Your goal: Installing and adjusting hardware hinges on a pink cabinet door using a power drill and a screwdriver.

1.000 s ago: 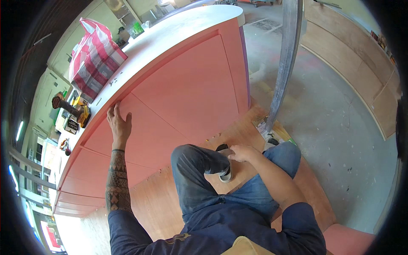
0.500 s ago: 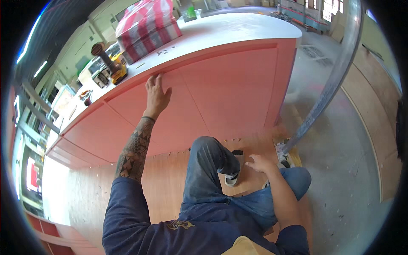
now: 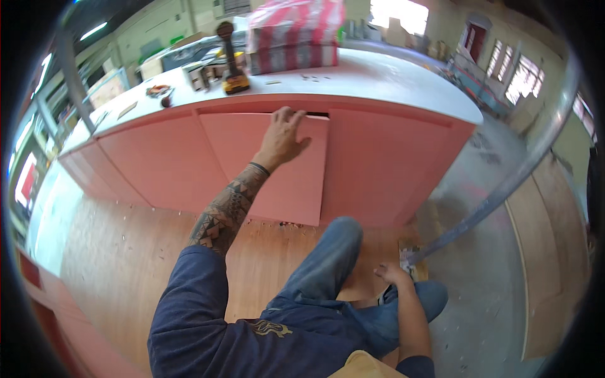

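Note:
My left hand (image 3: 285,140) reaches up to the top edge of a pink cabinet door (image 3: 296,179). Its fingers hook over that edge, with the thumb held out to the side. The door stands slightly out from the front of the pink cabinet (image 3: 378,167), and a dark gap shows along its top. My right hand (image 3: 392,274) hangs low by my bent right leg, above the shoe. Nothing shows in it, and its fingers look loosely apart.
On the white countertop (image 3: 391,79) sit a yellow and black cordless drill (image 3: 234,72), a red-and-white striped bag (image 3: 293,38) and orange-handled tools (image 3: 157,91). A metal post (image 3: 491,211) slants at the right, beside wooden boards (image 3: 535,252). Shavings (image 3: 291,225) lie under the door.
The door has come away from the cabinet front at its top and right side, with my left hand on it. My view has turned left, and my right hand has drawn its fingers in a little.

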The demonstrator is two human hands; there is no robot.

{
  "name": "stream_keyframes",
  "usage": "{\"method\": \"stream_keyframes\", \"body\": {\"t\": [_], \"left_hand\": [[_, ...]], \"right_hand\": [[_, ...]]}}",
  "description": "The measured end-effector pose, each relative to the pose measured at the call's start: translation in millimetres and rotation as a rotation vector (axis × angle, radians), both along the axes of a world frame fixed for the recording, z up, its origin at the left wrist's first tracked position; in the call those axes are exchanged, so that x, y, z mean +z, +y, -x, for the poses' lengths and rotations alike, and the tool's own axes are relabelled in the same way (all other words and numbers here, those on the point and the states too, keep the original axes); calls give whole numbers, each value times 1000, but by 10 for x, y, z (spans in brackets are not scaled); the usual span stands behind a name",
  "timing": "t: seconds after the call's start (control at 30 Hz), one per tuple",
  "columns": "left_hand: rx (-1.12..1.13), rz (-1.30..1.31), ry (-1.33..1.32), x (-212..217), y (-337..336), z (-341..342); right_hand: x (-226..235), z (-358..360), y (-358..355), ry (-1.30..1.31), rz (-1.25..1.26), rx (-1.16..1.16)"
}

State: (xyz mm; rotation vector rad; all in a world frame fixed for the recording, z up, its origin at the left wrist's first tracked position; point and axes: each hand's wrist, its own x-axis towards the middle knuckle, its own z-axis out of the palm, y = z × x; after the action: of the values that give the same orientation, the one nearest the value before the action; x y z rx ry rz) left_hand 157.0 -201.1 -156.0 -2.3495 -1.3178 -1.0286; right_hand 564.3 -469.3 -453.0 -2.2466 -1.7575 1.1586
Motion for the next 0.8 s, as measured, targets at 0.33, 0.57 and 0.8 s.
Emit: {"method": "stream_keyframes", "body": {"t": [0.33,0.57,0.8], "left_hand": [[-221,106,-239,2,-1359,1027],[-210,297,-458,200,-2334,1739],[14,208,-526,20,-2663,1930]], "right_hand": [[1055,194,282,175,-534,-182],[2469,1157,1125,570,-832,62],[3616,2499,2093,776,-1034,366]]}}
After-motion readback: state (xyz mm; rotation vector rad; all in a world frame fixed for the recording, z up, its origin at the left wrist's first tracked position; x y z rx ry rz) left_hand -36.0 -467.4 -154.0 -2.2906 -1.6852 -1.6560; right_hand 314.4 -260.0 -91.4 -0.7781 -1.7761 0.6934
